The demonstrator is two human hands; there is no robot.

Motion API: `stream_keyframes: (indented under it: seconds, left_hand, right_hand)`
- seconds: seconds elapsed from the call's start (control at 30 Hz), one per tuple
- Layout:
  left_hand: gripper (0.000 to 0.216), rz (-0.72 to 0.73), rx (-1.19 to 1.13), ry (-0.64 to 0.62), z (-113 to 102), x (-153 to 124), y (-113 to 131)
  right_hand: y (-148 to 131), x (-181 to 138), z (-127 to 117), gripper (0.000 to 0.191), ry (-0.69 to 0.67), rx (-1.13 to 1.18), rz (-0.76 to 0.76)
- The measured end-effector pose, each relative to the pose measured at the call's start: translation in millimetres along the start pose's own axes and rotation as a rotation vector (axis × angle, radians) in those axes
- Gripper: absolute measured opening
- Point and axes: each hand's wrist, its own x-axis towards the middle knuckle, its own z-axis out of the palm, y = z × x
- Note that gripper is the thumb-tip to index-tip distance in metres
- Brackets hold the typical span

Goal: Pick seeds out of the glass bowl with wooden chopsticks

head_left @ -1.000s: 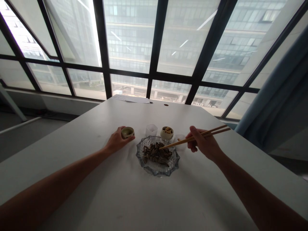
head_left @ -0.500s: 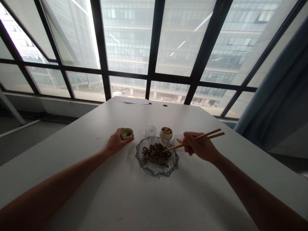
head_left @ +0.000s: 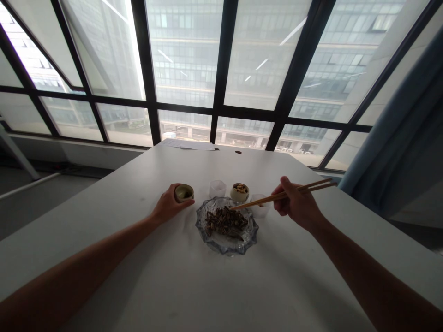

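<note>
So the striped seeds (head_left: 224, 220) sit heaped in a glass dish (head_left: 224, 248), just below the middle of the frame, with the heap stretched more side to side than up and down. The right hand (head_left: 297, 204), right of center, pinches a pair of chopsticks (head_left: 268, 198) that slant down-left, tips at the upper edge of the heap. Seeds lie left of that hand and a touch lower in the frame.

Left hand (head_left: 169, 204) is wrapped round a small cup (head_left: 184, 192), just up and left of the dish, thumb on the lower side of the rim. That thumb looks a bit nearer the dish than the right fingers do (the chopsticks do the reaching on that side). So the heap lies between the two hands.

Hard to make out: whether the tips touch a seed or hang just over it, and whether they've got anything between them. The cup's left side is covered by fingers, and its inside is too dim to read. The chopsticks cross a clear container (head_left: 260, 210) on the right, so what's in there is partly hidden. Both forearms run out of frame at the lower corners.
</note>
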Motion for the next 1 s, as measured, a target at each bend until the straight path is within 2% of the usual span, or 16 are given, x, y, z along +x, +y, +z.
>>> stream_keyframes:
  seconds: [0.17,0.27,0.33,0.37,0.43,0.53,0.6,0.67,0.83,1.0]
  left_hand:
    - [0.078,0.098,-0.037,0.056,0.9,-0.3,-2.4]
    - [0.076,0.125,-0.056,0.077,1.2,-0.5,-2.0]
    - [0.076,0.124,-0.063,0.082,1.4,-0.9,-1.2]
    - [0.076,0.123,-0.068,0.081,1.7,-1.1,-1.0]
    - [0.077,0.126,-0.084,0.078,2.4,-1.4,-1.5]
    - [0.078,0.137,-0.115,0.081,3.9,-1.5,-3.4]
    - [0.077,0.154,-0.126,0.086,4.6,-1.3,-4.3]
    - [0.075,0.176,-0.126,0.087,4.8,-1.3,-4.6]
    - [0.074,0.222,-0.125,0.073,4.4,-1.7,-4.1]
    - [0.072,0.237,-0.115,0.064,4.8,-2.3,-3.1]
  right_hand:
    - [4.6,8.4,-2.1,0.056,-0.002,0.104,0.081]
    - [-0.2,1.5,-0.7,0.058,0.009,0.035,0.007]
    - [-6.3,-9.9,1.3,0.058,0.039,-0.103,-0.184]
    - [-9.7,-16.8,2.5,0.055,0.071,-0.203,-0.336]
    - [-15.8,-30.2,6.2,0.048,-0.119,-0.427,-0.634]
    - [-20.7,-42.1,17.7,0.041,-0.210,-0.464,-0.979]
    - [-20.0,-42.2,31.2,0.037,-0.184,-0.412,-1.074]
    - [-16.3,-36.7,49.3,0.036,-0.191,-0.367,-1.048]
    - [-2.2,-8.0,99.0,0.045,-0.221,-0.348,-0.729]
    - [-0.5,12.6,122.7,0.040,-0.450,-0.561,-0.795]
